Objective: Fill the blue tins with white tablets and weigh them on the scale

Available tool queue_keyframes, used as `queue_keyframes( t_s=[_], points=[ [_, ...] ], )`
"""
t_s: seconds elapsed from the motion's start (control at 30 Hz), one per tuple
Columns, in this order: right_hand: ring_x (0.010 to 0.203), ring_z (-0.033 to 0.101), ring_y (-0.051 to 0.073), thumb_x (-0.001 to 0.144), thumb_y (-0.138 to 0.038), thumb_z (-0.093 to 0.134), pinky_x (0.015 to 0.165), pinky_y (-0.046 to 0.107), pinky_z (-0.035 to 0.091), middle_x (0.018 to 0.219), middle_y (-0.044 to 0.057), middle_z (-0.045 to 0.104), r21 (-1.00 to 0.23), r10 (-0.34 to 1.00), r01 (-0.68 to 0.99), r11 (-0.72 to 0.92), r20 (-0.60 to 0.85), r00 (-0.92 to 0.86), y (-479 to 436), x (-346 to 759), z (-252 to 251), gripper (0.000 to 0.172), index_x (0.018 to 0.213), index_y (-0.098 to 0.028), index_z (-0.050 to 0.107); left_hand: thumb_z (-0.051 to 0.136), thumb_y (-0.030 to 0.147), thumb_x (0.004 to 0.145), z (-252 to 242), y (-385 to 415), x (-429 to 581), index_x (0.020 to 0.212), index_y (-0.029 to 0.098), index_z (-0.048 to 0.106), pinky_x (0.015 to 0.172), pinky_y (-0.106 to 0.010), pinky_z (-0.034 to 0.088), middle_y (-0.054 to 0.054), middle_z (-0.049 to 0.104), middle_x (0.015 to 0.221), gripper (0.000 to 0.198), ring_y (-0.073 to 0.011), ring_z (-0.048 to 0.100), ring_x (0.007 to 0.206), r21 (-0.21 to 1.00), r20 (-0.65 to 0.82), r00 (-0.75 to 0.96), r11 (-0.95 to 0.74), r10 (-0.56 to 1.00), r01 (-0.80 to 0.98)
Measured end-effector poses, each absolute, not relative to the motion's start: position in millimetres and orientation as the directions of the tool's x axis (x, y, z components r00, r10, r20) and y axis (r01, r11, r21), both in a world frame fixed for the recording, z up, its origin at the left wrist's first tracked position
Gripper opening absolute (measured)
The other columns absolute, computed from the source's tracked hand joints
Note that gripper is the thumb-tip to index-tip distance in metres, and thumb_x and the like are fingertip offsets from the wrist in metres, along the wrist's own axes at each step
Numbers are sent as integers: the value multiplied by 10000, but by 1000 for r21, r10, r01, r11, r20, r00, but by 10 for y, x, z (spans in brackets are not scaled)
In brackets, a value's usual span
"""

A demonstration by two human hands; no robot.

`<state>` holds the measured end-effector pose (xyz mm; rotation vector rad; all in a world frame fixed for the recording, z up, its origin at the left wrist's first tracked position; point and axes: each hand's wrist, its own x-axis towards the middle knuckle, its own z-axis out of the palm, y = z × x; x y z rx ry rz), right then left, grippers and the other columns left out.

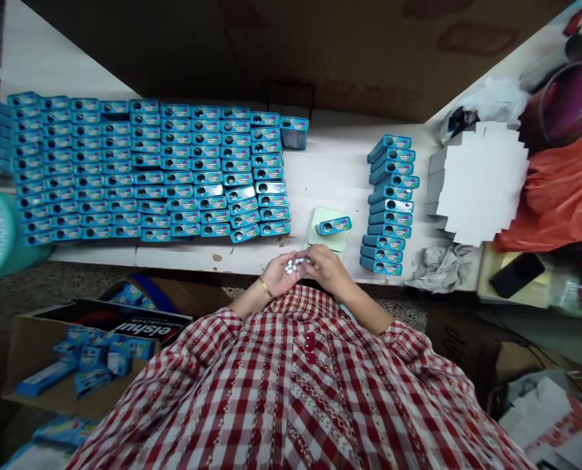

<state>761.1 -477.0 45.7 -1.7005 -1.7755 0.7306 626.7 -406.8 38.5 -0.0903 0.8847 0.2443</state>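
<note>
My left hand [278, 277] is cupped, palm up, around several small white candies [295, 264]. Over its fingertips, my right hand [326, 266] reaches into the palm with its fingers pressed together. What sits in that pinch is hidden. Just beyond both hands, a blue box [334, 225] with a dark round window lies on a pale green kitchen scale [315, 235], slightly tilted. The scale's near edge is partly covered by my right hand.
Rows of blue boxes [149, 176] fill the white table's left side; a single column [389, 205] stands to the right. A teal bucket [7, 228] of white pieces is far left. White cardboard [481, 183], crumpled paper [440, 267] and a phone [516, 274] lie right. A carton [90, 365] sits below.
</note>
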Motion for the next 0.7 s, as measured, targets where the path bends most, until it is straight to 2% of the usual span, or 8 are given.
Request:
queue_keyframes(
  t_s=[0.1,0.17,0.33,0.5,0.6,0.7],
  points=[
    [783,536,161,797,-160,509,725,294,460,824,44,595,-749,986,662,-35,84,147,-4673,7940,472,99,861,-189,579,388,160,840,402,-3954,6452,939,39,624,813,-295,481,-131,681,813,283,-173,645,804,62,-733,651,972,198,-226],
    [743,538,156,777,-149,517,706,291,461,814,48,599,-715,973,694,-83,93,212,-4593,8111,439,94,832,-184,585,402,171,831,399,-3891,6556,981,33,616,851,-308,467,-153,680,888,296,-195,638,882,72,-727,656,973,203,-221],
    [794,567,182,796,-178,510,752,325,473,809,65,626,-650,967,750,-125,90,239,-4476,8230,319,106,811,-179,615,401,161,823,323,-3829,6667,1015,12,600,865,-312,461,-164,679,877,315,-205,635,896,89,-753,613,961,238,-263],
    [888,601,177,846,-250,474,818,349,488,905,60,656,-730,916,671,-132,169,364,-4590,8294,361,170,863,-205,637,419,156,815,238,-3849,6506,1038,8,588,870,-318,464,-170,676,890,316,-213,627,927,68,-787,570,953,233,-296],
    [855,606,177,837,-269,482,748,340,510,901,56,652,-742,862,641,-197,182,474,-4562,8547,328,178,878,-203,641,411,153,822,228,-3876,6328,998,26,602,855,-308,478,-159,678,892,289,-207,629,929,58,-811,540,950,224,-306],
    [763,600,173,796,-241,513,682,327,511,915,72,634,-682,877,673,-285,98,471,-4294,8910,154,186,915,-175,639,407,139,823,251,-3907,6145,948,38,614,834,-296,491,-156,680,878,262,-202,634,919,68,-850,478,945,223,-319]
  ],
)
